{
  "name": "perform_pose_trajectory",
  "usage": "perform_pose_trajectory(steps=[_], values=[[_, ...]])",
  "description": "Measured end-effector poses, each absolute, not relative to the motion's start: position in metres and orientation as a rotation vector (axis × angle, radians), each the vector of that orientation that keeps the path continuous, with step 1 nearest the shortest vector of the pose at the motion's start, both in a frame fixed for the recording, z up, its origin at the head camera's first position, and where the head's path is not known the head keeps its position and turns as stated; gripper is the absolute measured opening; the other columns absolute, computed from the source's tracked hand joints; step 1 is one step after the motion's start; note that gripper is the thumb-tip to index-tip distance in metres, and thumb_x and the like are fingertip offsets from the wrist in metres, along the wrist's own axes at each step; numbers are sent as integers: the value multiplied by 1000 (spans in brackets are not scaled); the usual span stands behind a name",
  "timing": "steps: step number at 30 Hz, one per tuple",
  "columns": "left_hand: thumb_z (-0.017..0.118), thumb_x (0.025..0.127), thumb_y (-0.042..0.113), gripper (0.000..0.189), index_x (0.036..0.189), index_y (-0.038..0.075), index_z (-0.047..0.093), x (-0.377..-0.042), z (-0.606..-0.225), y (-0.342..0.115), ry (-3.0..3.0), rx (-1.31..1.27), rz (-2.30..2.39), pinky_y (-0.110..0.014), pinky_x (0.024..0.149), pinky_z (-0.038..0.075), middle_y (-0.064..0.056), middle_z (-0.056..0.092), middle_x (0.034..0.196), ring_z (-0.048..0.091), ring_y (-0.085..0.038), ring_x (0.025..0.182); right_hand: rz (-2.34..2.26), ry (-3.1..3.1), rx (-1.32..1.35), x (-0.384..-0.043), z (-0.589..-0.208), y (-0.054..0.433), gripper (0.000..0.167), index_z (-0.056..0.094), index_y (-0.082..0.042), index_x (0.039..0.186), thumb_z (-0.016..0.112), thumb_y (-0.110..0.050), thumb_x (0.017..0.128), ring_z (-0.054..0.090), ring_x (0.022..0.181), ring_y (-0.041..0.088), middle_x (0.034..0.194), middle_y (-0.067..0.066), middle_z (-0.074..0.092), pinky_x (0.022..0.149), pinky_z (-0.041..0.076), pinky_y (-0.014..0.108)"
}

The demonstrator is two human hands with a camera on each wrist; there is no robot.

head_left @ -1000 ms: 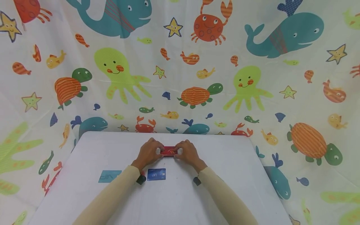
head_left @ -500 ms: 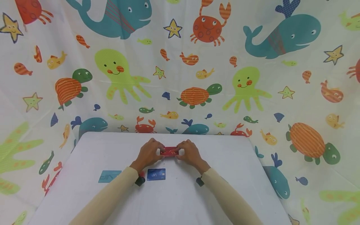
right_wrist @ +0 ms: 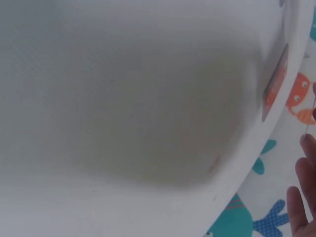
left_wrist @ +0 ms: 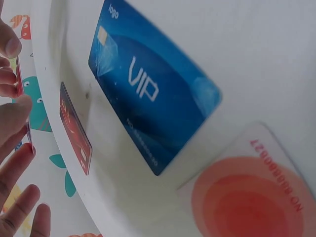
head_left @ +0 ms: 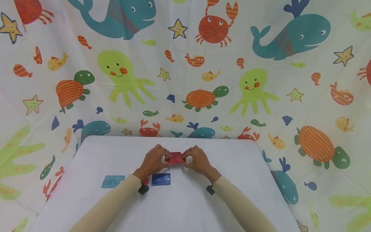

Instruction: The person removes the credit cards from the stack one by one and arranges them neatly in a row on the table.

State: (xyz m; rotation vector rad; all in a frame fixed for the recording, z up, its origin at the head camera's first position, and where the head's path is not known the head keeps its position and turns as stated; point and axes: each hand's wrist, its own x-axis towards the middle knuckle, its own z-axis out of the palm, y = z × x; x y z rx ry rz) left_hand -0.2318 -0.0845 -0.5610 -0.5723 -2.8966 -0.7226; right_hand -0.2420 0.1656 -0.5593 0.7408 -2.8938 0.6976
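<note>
In the head view, my left hand (head_left: 155, 160) and right hand (head_left: 200, 161) pinch a red card (head_left: 177, 160) by its two short ends, at the far middle of the white table. The left wrist view shows this held card (left_wrist: 19, 79) nearly edge-on, raised off the table, with fingers of both hands at it. Another red card (left_wrist: 76, 131) with gold lettering lies flat on the table below it. The right wrist view catches that lying red card (right_wrist: 275, 84) and only part of my right hand (right_wrist: 305, 182).
A blue VIP card (head_left: 161, 179) lies nearer, and a teal card (head_left: 112, 181) lies left of it, partly behind my left sleeve. A white card with red circles (left_wrist: 242, 192) is under my left wrist. A patterned sea-animal curtain (head_left: 185, 80) hangs behind the white table (head_left: 185, 206).
Both hands have drawn slightly nearer with the held red card, and the right hand has shifted a little right. More red now shows behind the held card. The other cards have not moved.
</note>
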Motion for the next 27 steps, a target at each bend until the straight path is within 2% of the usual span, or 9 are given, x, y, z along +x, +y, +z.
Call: perform_pose_trajectory(steps=[20,27], values=[[96,79,33,32,107,24,86,-210,-565,-85,-2844,-643,-751,-42,97,60,5,79,114,61,-16,112,712,-2880,769,-219,-560,172,22,84,-27,106,89,-34,85,61,107,10,120,-9,78,95,56,34],[96,78,35,32,107,24,86,-204,-571,-85,-2830,-631,-792,-41,97,62,7,79,111,62,-13,111,705,-2891,749,-211,-565,172,21,84,-27,106,88,-35,87,62,108,10,120,-8,78,102,56,38]])
